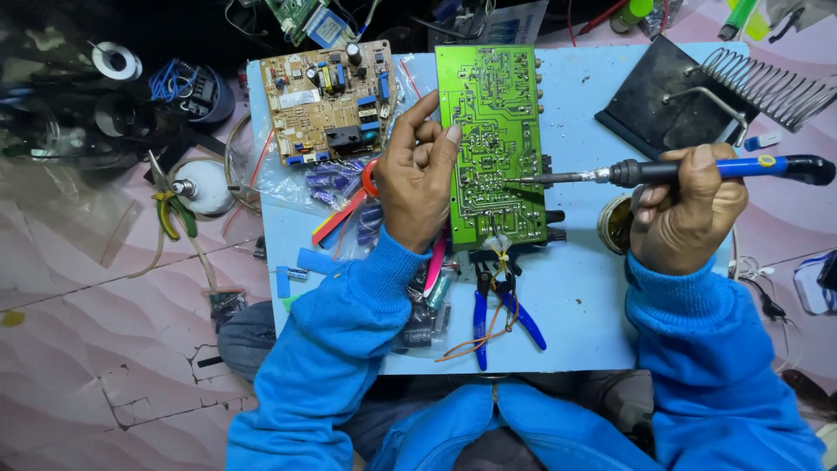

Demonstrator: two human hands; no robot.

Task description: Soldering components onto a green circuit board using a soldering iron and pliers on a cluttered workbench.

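Observation:
A green circuit board (493, 122) lies solder side up in the middle of a pale blue work board (580, 288). My left hand (418, 170) rests at the green board's left edge, fingers on it, steadying it. My right hand (684, 214) grips a soldering iron (697, 170) with a black and blue handle, held level. Its metal tip touches the green board near the right middle. Both arms wear blue sleeves.
A tan circuit board (330, 100) with components lies at the back left over clear bags of parts. Blue-handled pliers (497, 305) lie in front of the green board. A black iron stand with a wire coil (697, 92) sits at the back right, a solder tin (615, 222) by my right hand.

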